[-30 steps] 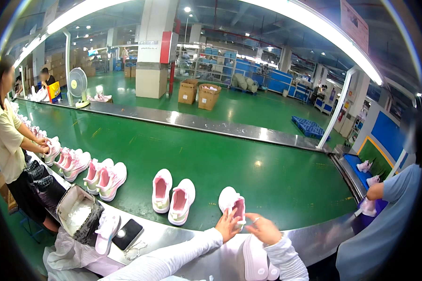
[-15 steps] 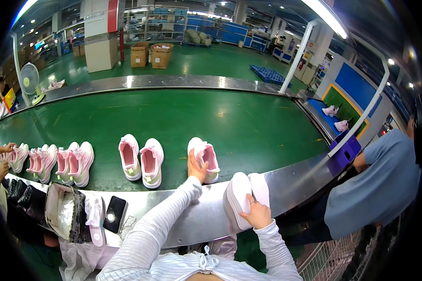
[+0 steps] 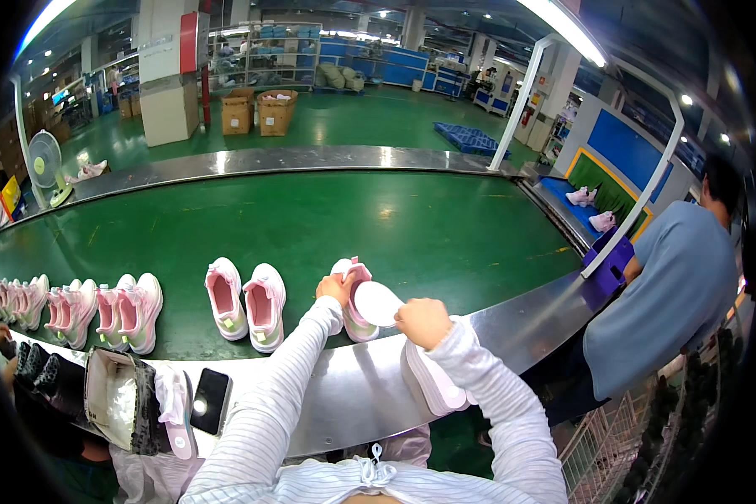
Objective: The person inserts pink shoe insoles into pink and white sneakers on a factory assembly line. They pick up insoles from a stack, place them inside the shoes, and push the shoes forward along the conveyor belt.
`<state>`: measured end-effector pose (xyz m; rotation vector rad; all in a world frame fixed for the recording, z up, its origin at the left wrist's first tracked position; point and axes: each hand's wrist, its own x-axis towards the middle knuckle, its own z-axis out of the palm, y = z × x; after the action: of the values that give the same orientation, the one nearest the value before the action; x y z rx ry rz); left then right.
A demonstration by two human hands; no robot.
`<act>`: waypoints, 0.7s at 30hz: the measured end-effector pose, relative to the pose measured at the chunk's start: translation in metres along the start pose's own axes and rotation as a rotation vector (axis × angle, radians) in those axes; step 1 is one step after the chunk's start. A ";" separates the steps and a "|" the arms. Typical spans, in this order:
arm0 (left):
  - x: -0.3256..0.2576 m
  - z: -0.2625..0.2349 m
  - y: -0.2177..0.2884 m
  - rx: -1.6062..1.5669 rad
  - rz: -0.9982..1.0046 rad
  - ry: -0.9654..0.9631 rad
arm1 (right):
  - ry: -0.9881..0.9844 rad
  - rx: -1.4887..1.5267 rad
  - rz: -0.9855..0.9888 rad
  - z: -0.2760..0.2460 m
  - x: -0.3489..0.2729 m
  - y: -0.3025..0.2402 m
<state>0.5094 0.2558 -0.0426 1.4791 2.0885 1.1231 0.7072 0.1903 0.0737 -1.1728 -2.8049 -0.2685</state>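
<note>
From the head view: on the bench (image 3: 336,407) at lower left, an open dark-sided box (image 3: 147,412) with crumpled, whitish, translucent wrapping inside, just beside a dark phone (image 3: 210,401). Beyond the green belt (image 3: 454,223), on the floor, two open cardboard cartons, the right-hand carton (image 3: 275,119) with pale pinkish items at its top, the contents of the left-hand carton (image 3: 236,115) too hidden to tell. At right, near a co-worker in a blue shirt (image 3: 659,294), a purple bin (image 3: 609,260), contents likewise hidden. Near the belt's front edge, a pink-and-white sneaker (image 3: 360,329), with the fingers of the left hand (image 3: 333,290) curled closed on its collar. Over its opening, a white insole (image 3: 377,303), tilted, its near end pinched firmly between the fingers of the right hand (image 3: 425,322); impossible to tell whether touching the sneaker. Below the right forearm, a stack of pale insoles (image 3: 429,380).
</note>
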 end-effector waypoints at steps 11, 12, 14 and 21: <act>0.012 0.015 -0.048 -0.181 0.222 -0.176 | -0.165 0.146 0.326 0.096 0.101 -0.048; 0.012 0.014 -0.058 -0.255 0.249 -0.191 | -0.177 0.243 0.392 0.101 0.107 -0.052; 0.013 0.002 -0.081 -0.344 0.219 -0.186 | -0.165 0.385 0.427 0.110 0.124 -0.067; 0.006 0.009 -0.071 -0.425 0.165 -0.213 | -0.148 0.549 0.520 0.168 0.141 -0.046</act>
<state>0.4678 0.2551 -0.1015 1.4976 1.4943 1.3059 0.5734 0.2897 -0.0755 -1.7234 -2.3055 0.6009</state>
